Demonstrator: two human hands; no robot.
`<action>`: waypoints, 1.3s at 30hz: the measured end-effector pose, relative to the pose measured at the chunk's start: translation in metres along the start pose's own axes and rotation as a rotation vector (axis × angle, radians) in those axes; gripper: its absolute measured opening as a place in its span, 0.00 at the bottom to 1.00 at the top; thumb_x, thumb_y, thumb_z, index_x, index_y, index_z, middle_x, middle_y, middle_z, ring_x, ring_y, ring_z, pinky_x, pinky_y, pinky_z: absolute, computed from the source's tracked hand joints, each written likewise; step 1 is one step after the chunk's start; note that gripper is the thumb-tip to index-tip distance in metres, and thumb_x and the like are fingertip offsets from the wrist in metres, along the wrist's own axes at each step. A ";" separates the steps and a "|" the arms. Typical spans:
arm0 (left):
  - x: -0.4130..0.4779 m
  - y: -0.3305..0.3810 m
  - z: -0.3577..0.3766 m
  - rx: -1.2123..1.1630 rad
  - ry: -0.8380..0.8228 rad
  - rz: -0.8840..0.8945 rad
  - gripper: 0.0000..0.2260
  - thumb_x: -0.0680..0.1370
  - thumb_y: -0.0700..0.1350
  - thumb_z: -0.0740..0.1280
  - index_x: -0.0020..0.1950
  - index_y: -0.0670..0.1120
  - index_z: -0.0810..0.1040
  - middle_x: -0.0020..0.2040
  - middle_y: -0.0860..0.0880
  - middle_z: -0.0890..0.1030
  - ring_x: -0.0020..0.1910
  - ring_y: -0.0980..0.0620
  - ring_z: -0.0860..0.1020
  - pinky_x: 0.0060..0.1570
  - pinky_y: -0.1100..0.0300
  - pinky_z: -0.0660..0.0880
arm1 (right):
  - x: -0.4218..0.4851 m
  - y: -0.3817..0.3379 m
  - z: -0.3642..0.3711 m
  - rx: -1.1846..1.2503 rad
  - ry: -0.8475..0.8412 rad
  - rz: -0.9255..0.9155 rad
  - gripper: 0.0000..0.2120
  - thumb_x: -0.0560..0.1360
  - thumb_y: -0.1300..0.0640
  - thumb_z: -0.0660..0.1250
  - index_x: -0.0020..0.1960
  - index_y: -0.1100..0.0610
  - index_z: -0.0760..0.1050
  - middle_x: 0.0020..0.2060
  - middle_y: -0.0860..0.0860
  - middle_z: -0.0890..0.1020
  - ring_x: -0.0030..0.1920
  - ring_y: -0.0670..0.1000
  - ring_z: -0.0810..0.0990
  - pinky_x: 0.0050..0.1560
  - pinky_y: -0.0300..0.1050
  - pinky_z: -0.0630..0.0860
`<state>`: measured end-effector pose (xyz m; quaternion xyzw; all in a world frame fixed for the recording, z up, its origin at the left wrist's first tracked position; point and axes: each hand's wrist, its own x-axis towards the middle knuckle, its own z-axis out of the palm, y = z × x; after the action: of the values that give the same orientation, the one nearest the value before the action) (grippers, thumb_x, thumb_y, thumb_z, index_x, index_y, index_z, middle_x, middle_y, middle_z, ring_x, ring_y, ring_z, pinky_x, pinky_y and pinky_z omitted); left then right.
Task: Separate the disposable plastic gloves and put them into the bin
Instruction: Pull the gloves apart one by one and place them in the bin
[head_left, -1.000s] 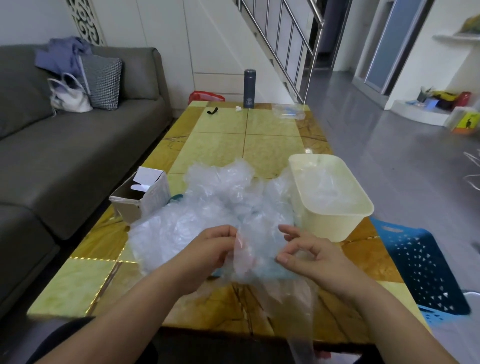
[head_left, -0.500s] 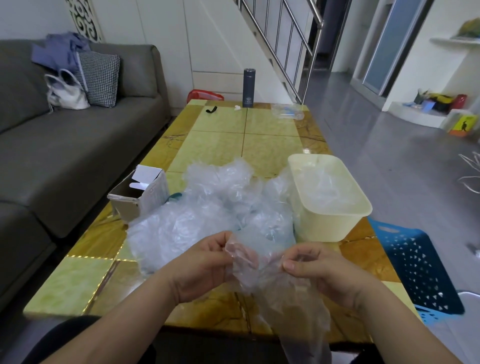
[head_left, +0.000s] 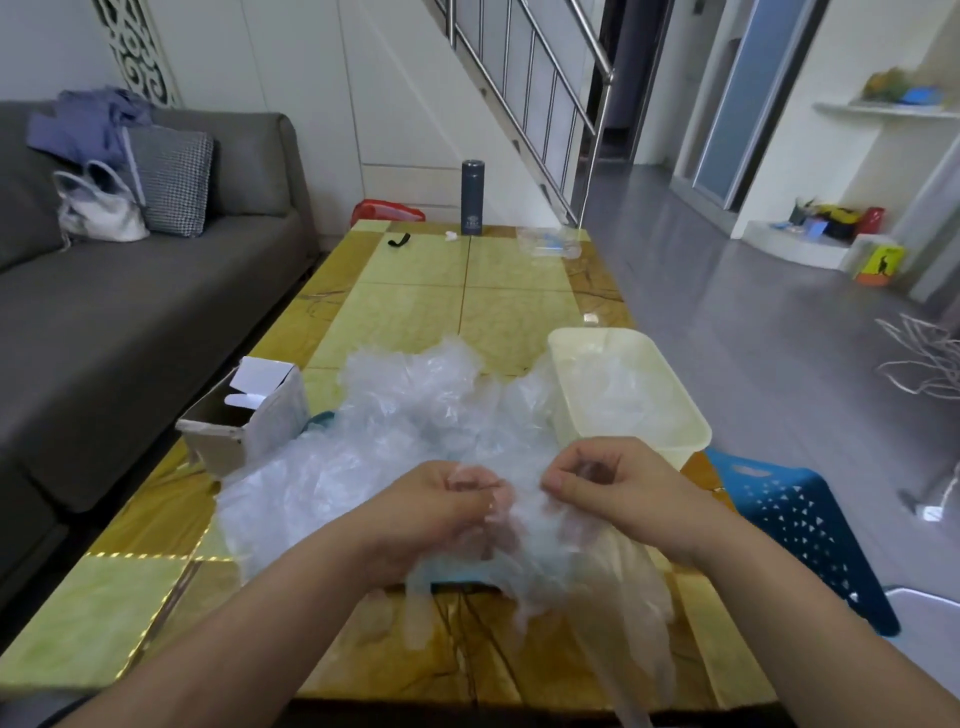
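Head view: within the last second the two hands have closed in on each other at the near edge of the pile of gloves (head_left: 405, 415). The left hand (head_left: 447, 514) and right hand (head_left: 613, 488) now nearly touch, fingers (head_left: 587, 462) curled and pinching one clump of clear film (head_left: 587, 561) that trails over the near edge of the surface (head_left: 410, 306). This looks like one glove being peeled from another, so the piece has yet to reach the cream bin (head_left: 597, 331), which stands just right of the pile with film already inside.
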<state>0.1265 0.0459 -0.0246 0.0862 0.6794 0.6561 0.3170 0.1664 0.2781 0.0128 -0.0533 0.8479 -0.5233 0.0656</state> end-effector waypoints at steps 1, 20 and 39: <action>0.005 0.006 -0.001 -0.022 0.027 0.023 0.03 0.79 0.40 0.73 0.50 0.41 0.85 0.49 0.38 0.86 0.45 0.42 0.84 0.50 0.49 0.78 | 0.005 0.000 -0.009 -0.012 0.081 0.008 0.08 0.79 0.53 0.71 0.45 0.56 0.84 0.36 0.56 0.86 0.40 0.65 0.83 0.42 0.54 0.82; 0.034 0.111 -0.007 -0.167 -0.107 0.158 0.08 0.81 0.43 0.66 0.58 0.44 0.80 0.53 0.39 0.84 0.35 0.46 0.82 0.32 0.57 0.80 | 0.187 0.072 -0.111 -0.485 0.520 0.199 0.13 0.80 0.46 0.65 0.39 0.50 0.72 0.39 0.51 0.80 0.48 0.62 0.82 0.49 0.55 0.80; 0.261 0.113 0.092 0.431 0.334 -0.005 0.05 0.80 0.38 0.66 0.44 0.44 0.75 0.43 0.46 0.79 0.42 0.47 0.79 0.42 0.54 0.80 | 0.110 0.066 -0.144 -0.402 0.111 0.013 0.13 0.80 0.50 0.69 0.64 0.49 0.80 0.67 0.39 0.72 0.70 0.39 0.68 0.68 0.38 0.69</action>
<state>-0.0623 0.2761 0.0050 0.0403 0.8464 0.5008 0.1765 0.0327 0.4167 0.0118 -0.0308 0.9380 -0.3451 0.0101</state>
